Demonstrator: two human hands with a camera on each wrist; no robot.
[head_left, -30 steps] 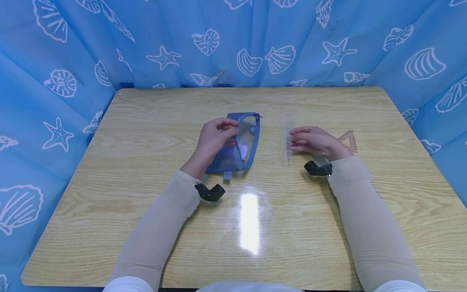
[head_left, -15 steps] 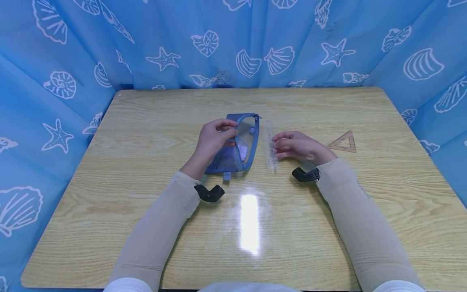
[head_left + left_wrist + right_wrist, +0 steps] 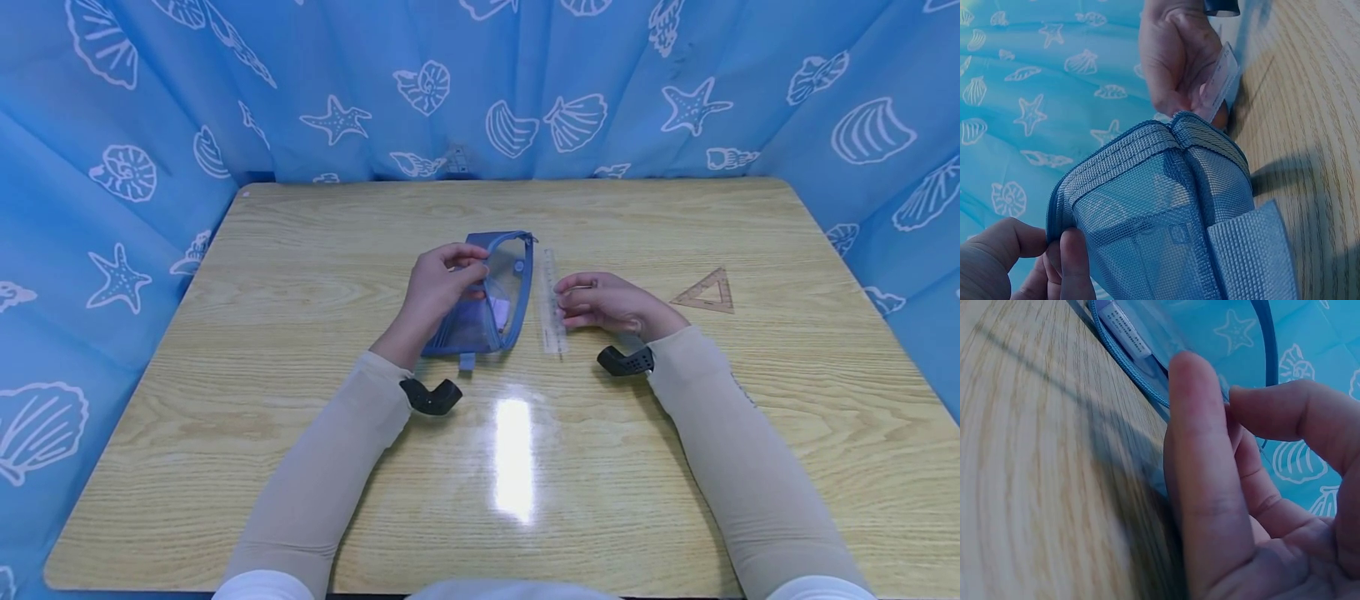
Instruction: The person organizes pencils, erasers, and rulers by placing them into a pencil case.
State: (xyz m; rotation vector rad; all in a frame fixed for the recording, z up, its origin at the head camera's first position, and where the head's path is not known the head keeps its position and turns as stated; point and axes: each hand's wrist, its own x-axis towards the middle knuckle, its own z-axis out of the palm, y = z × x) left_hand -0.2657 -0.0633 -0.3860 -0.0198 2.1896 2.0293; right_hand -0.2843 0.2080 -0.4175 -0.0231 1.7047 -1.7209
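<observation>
A blue mesh pencil case (image 3: pixel 465 329) lies left of the table's middle, its zipped mouth spread toward the right. My left hand (image 3: pixel 442 279) pinches the upper edge of that mouth between thumb and fingers, also plain in the left wrist view. Inside the case is a pale purple item (image 3: pixel 500 313) with a printed white label (image 3: pixel 1125 328). My right hand (image 3: pixel 603 302) pinches a clear ruler (image 3: pixel 551 317) by its right long edge. The ruler stands almost parallel to the case's mouth, a short way to its right. In the left wrist view, the ruler (image 3: pixel 1219 84) shows beyond the case.
A small brown-tinted set square (image 3: pixel 707 292) lies on the wooden table (image 3: pixel 300 467), right of my right hand. A blue curtain (image 3: pixel 450 92) with white shells hangs along the back and both sides. Each wrist wears a black camera mount.
My right hand has carried the ruler leftward from beside the set square to near the case's mouth, slowing lately. The set square now shows fully. My left hand and the case stay put.
</observation>
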